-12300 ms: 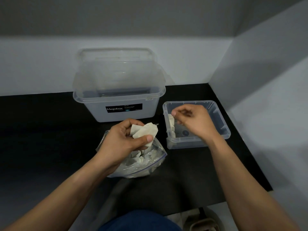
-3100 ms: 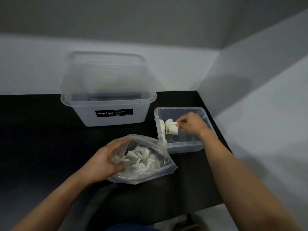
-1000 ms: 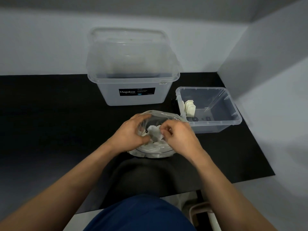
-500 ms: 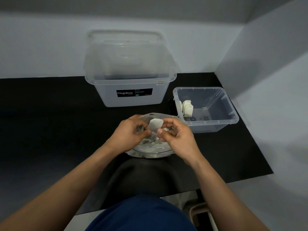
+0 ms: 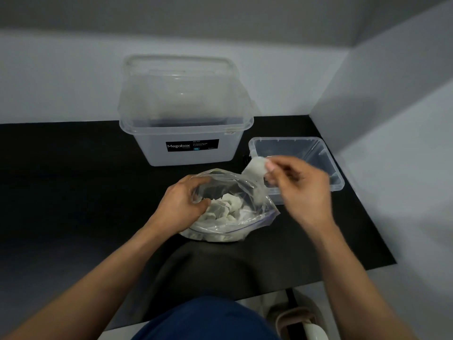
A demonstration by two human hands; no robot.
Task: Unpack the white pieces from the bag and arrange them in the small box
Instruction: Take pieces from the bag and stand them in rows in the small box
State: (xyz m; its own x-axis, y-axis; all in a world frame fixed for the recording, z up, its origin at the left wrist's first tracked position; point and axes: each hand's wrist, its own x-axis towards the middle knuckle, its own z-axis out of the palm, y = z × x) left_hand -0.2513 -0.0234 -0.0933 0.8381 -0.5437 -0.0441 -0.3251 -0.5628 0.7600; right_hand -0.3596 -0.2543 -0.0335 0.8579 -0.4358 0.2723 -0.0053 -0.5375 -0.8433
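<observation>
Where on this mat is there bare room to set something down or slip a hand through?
Widest bare patch: mat left of the big bin and the bag. A smaller one lies in front of the small box, right of the bag. Crowded: the gap between bin, bag and small box, where the right hand pinches a white piece.

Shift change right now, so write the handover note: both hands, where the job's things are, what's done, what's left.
Left hand grips the mouth of the clear plastic zip bag on the black mat.
Right hand pinches one flat white square piece by the left end of the small clear plastic box, not yet set down.
Done: cannot tell; the hand hides that end of the box.
Left: place this piece, then the many white pieces in the bag.
Large clear Megabox tub stands behind.
</observation>
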